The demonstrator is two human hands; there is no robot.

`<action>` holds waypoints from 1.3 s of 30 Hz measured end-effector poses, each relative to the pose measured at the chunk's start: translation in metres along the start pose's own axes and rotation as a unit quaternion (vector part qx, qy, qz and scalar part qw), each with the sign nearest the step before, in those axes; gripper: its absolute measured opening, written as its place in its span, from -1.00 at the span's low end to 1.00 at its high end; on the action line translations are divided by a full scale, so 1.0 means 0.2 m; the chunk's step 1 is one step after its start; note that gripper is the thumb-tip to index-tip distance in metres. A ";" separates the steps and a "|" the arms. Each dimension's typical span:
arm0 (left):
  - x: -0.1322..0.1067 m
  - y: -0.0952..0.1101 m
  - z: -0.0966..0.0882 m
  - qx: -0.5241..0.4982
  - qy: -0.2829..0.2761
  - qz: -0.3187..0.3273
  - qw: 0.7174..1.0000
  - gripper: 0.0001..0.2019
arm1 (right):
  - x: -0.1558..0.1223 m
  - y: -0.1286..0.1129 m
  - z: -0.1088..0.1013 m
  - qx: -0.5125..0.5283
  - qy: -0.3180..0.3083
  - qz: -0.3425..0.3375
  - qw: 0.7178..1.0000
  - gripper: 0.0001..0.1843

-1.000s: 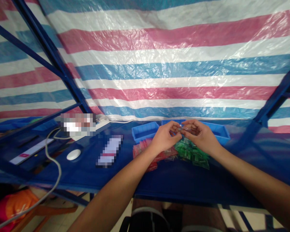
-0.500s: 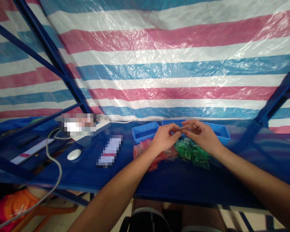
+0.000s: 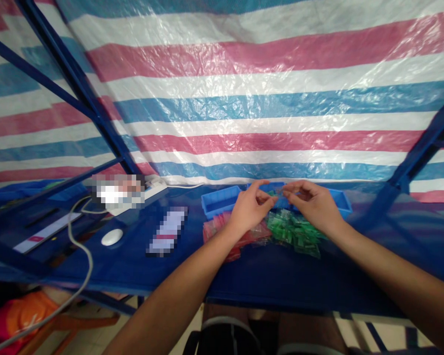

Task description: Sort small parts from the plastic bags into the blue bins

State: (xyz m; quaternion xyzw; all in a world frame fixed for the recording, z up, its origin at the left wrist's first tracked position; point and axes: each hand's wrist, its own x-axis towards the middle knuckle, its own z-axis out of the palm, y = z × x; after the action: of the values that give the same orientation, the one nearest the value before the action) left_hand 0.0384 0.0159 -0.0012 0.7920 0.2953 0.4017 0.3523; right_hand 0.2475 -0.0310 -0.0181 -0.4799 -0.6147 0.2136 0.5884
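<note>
Where hands [image 3: 247, 206] [image 3: 315, 202] nearly meet, a clear packet [image 3: 279, 192] sits between fingertips [image 3: 289, 192].

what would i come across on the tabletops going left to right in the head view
Pale strip with a pink mark → white oval object → pixelated rectangle → red packets → green packets.
</note>
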 end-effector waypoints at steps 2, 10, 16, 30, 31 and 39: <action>-0.01 0.00 0.00 -0.055 -0.042 0.014 0.998 -0.46 | -0.01 -0.01 -0.01 -0.068 0.010 -0.053 0.996 -0.78; 0.02 -0.02 0.00 -0.127 -0.009 0.036 0.991 -0.63 | -0.03 -0.10 0.00 -0.151 -0.071 -0.200 0.965 -0.79; 0.04 -0.08 0.02 -0.125 0.028 0.036 0.991 -0.81 | -0.01 -0.03 0.02 -0.031 -0.028 -0.090 0.995 -0.78; 0.02 -0.04 -0.02 0.106 0.002 0.167 0.980 -0.75 | 0.04 0.01 -0.06 -0.012 -0.141 -0.039 0.989 -0.70; 0.02 -0.03 -0.02 0.106 0.002 0.166 0.980 -0.75 | 0.05 0.01 -0.06 -0.015 -0.138 -0.036 0.990 -0.70; 0.02 -0.03 -0.02 0.114 0.052 0.155 0.980 -0.73 | 0.11 0.03 -0.20 -0.226 0.014 -0.118 0.967 -0.84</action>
State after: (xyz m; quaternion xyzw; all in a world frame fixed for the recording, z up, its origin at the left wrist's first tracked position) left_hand 0.0360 0.0228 -0.0033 0.8411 0.2305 0.4561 0.1771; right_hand 0.2898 -0.0217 -0.0026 -0.5272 -0.6909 -0.0085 0.4945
